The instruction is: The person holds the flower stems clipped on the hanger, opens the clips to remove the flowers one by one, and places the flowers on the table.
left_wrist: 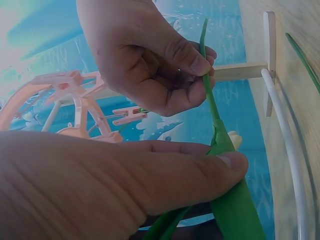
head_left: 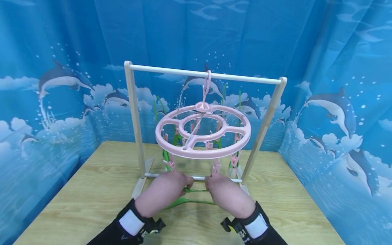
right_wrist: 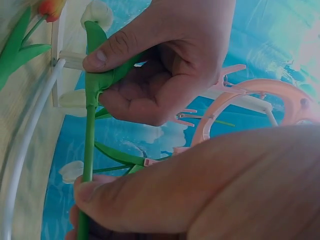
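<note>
My left hand [head_left: 169, 187] pinches the green leaves of an artificial tulip [right_wrist: 90, 125] near their base, thumb on top, as the right wrist view shows. My right hand [head_left: 228, 194] grips the same tulip's thin stem [left_wrist: 210, 100] between thumb and fingers. Held across between both hands, the stem points right in the head view. A white bloom [right_wrist: 98, 15] shows just beyond the leaves. Above and behind the hands, a pink round clip hanger [head_left: 203, 154] hangs by its hook from a wooden rack [head_left: 136, 119]. Several pink clips [head_left: 234, 160] dangle from it, some with green stems and leaves.
On the wooden table [head_left: 76, 204] under my hands lies another green stem with a leaf [head_left: 180, 201]. The right wrist view shows an orange-red tulip [right_wrist: 50, 9] there. The rack's white lower bar [head_left: 199, 178] runs just beyond my hands. A blue dolphin curtain [head_left: 58, 34] surrounds the table.
</note>
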`<state>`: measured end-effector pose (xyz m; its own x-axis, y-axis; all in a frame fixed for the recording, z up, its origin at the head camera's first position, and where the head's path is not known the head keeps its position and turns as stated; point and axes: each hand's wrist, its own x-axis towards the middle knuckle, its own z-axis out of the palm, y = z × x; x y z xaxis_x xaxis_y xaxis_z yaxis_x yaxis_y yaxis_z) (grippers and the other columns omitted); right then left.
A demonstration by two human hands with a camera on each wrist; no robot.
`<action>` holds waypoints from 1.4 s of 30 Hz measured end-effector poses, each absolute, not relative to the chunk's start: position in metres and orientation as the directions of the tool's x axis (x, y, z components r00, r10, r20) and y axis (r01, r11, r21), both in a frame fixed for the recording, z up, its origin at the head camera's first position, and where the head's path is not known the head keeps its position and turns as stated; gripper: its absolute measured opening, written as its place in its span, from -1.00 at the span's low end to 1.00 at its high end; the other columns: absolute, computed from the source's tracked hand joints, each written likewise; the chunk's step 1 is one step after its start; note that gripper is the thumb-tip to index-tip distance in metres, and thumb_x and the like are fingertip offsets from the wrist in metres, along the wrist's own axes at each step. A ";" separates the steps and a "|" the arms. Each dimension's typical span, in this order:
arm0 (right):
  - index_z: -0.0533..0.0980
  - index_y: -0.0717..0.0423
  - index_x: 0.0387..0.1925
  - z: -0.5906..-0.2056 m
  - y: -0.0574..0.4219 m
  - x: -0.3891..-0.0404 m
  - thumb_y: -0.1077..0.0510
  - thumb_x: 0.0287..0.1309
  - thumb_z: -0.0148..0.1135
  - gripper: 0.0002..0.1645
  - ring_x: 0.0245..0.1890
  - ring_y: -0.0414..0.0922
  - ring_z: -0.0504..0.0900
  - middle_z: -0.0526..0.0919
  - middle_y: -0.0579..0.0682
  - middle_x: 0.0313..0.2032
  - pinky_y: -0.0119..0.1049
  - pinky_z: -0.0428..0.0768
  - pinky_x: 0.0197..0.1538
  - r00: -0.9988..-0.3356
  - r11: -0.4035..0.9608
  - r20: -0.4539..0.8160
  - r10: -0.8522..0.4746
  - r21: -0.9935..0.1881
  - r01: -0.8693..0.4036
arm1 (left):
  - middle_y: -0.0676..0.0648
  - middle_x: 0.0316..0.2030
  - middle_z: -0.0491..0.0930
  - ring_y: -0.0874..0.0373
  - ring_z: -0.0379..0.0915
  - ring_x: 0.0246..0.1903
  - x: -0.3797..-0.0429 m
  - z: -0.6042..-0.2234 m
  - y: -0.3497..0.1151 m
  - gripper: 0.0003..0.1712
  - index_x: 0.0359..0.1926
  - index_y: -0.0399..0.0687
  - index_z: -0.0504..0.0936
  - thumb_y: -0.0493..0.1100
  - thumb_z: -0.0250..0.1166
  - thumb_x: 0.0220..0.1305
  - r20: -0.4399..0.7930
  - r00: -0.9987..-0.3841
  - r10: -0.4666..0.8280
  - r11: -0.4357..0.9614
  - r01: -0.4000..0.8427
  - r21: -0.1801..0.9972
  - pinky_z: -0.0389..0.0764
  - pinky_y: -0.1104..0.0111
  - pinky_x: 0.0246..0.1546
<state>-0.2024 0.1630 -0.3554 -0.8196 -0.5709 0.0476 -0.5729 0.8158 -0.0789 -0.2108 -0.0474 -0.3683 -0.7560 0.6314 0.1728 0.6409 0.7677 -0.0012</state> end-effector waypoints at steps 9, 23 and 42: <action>0.58 0.11 -0.25 -0.364 0.160 -0.206 0.37 0.21 0.22 -0.87 -0.67 -0.34 0.39 0.45 -0.24 -0.61 -0.48 0.42 -0.64 -0.855 0.841 0.017 -0.519 -0.169 -0.514 | 0.24 -0.56 0.52 0.42 0.32 -0.63 -0.216 -0.376 -0.048 -0.84 -0.28 0.25 0.63 -0.08 0.46 0.17 0.123 -0.749 0.651 0.756 0.655 -0.014 0.39 0.58 -0.63; 0.54 0.14 -0.12 -0.375 0.157 -0.210 0.44 0.18 0.13 -0.73 -0.64 -0.28 0.40 0.46 -0.19 -0.58 -0.44 0.44 -0.61 -0.888 0.865 -0.016 -0.460 -0.235 -0.444 | 0.24 -0.51 0.59 0.44 0.39 -0.58 -0.224 -0.384 -0.048 -0.81 -0.34 0.20 0.68 -0.23 0.47 0.12 0.120 -0.768 0.629 0.745 0.640 0.188 0.49 0.56 -0.53; 0.52 0.07 -0.41 -0.400 0.156 -0.221 0.42 0.13 0.12 -0.81 -0.62 -0.27 0.39 0.44 -0.18 -0.60 -0.43 0.41 -0.57 -0.878 0.863 0.006 -0.478 -0.183 -0.471 | 0.17 -0.72 0.40 0.25 0.28 -0.72 -0.238 -0.412 -0.045 -0.76 -0.49 0.13 0.68 -0.21 0.23 0.31 0.093 -0.845 0.527 0.729 0.505 0.461 0.39 0.39 -0.67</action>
